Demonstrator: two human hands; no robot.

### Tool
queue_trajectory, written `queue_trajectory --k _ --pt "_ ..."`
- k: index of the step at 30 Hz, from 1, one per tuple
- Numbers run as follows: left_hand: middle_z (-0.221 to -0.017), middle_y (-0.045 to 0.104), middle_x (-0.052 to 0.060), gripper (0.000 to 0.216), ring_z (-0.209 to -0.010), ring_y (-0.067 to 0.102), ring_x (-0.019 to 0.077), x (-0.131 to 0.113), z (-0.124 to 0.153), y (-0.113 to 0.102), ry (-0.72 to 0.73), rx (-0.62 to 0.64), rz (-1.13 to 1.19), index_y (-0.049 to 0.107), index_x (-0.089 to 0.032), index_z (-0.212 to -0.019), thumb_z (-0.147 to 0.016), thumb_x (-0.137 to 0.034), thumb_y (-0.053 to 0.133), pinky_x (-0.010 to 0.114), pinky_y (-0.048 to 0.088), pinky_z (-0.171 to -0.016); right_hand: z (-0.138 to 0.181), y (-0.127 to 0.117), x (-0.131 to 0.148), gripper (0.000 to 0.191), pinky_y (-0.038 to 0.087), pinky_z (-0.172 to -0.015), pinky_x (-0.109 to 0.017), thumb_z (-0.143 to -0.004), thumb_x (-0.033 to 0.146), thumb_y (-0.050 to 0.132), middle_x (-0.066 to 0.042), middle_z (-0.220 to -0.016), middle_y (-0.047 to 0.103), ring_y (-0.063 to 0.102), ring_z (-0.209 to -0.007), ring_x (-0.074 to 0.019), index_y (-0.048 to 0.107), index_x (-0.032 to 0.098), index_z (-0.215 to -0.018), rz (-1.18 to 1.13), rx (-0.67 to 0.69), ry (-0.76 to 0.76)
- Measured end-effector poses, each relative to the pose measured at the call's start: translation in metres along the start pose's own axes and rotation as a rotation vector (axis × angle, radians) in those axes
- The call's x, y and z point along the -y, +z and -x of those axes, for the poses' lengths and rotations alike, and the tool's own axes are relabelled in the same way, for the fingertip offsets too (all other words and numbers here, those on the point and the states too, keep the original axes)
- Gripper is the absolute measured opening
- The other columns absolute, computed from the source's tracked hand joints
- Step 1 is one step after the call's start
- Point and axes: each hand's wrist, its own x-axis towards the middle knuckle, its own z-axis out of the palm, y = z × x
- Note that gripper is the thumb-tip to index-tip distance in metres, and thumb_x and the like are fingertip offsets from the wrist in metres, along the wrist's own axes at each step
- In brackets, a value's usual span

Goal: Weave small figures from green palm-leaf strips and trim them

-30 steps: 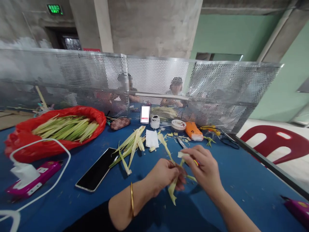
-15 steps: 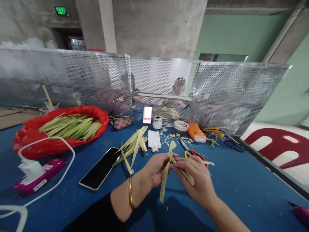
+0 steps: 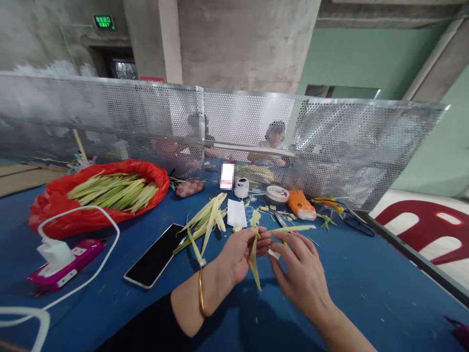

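My left hand (image 3: pixel 239 256), with a gold bangle at the wrist, is closed on crossed green-yellow corn husk strips (image 3: pixel 254 259). One strip hangs below the fingers and another points right, over my right hand (image 3: pixel 302 269). The right fingers are pinched around the pale end of a husk strip (image 3: pixel 274 253), close to the left fingertips. Behind the hands lies a pair of scissors (image 3: pixel 280 220), its handles mostly hidden by my right hand. More loose husk strips (image 3: pixel 205 220) are piled to the left, partly over a black phone (image 3: pixel 156 256).
A red plastic bag (image 3: pixel 44 210) full of husks lies left, near a purple power strip (image 3: pixel 68 274) with a white cable. Thread spool (image 3: pixel 242 188), tape roll (image 3: pixel 277 194), orange packet (image 3: pixel 301 205) and white paper (image 3: pixel 236 213) sit toward the perforated metal screen (image 3: pixel 249 117). People sit beyond it.
The right fingers have turned and spread a little, and the strip that lay along them now shows only its pale end. The hanging strip has swung to the right. The view has shifted slightly.
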Motion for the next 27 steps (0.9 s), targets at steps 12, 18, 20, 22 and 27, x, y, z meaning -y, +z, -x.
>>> queue_trajectory --k 12,18,20,22,27 --pt "-0.063 0.062 0.001 0.013 -0.053 0.057 0.0092 0.02 -0.002 -0.006 0.064 0.104 -0.334 0.065 -0.011 -0.076 -0.073 -0.024 0.065 0.02 0.044 -0.056 0.002 0.005 -0.002 0.02 0.044 -0.075 -0.034 -0.091 0.017 0.045 -0.005 -0.082 0.065 0.059 -0.078 -0.0184 0.063 0.021 -0.085 -0.318 -0.023 0.132" --pt "-0.062 0.064 0.004 0.015 -0.051 0.063 0.0138 0.017 0.005 0.0 0.047 0.109 -0.479 0.064 -0.011 -0.075 -0.075 -0.024 0.058 0.025 0.05 -0.053 0.0 0.001 -0.029 0.03 0.039 -0.047 -0.024 -0.084 0.041 0.057 0.002 -0.054 0.055 0.049 -0.048 -0.0124 0.058 0.019 -0.064 -0.806 0.163 0.886" --pt "-0.06 0.063 0.002 0.013 -0.048 0.061 0.0124 0.018 0.005 0.0 0.067 0.093 -0.461 0.065 -0.011 -0.076 -0.075 -0.022 0.057 0.023 0.049 -0.051 0.0 0.001 -0.032 0.031 0.036 -0.042 -0.022 -0.08 0.044 0.061 0.003 -0.051 0.053 0.046 -0.043 -0.0105 0.058 0.018 -0.064 -0.994 0.252 0.982" --pt "-0.059 0.062 0.002 0.014 -0.046 0.06 0.0115 0.018 0.004 -0.002 0.105 0.076 -0.427 0.066 -0.011 -0.079 -0.076 -0.02 0.056 0.022 0.048 -0.049 0.0 0.003 -0.033 0.031 0.035 -0.04 -0.021 -0.078 0.046 0.063 0.004 -0.052 0.054 0.048 -0.04 -0.0097 0.058 0.018 -0.066 -1.107 0.296 1.048" --pt "-0.058 0.059 0.0 0.014 -0.044 0.056 0.0084 0.016 0.002 -0.005 0.025 0.192 -0.28 0.067 -0.01 -0.079 -0.079 -0.02 0.056 0.02 0.048 -0.048 -0.002 0.011 -0.023 0.037 0.035 -0.039 -0.02 -0.072 0.05 0.068 0.007 -0.045 0.048 0.042 -0.034 -0.0065 0.055 0.017 -0.063 -1.325 0.359 1.203"
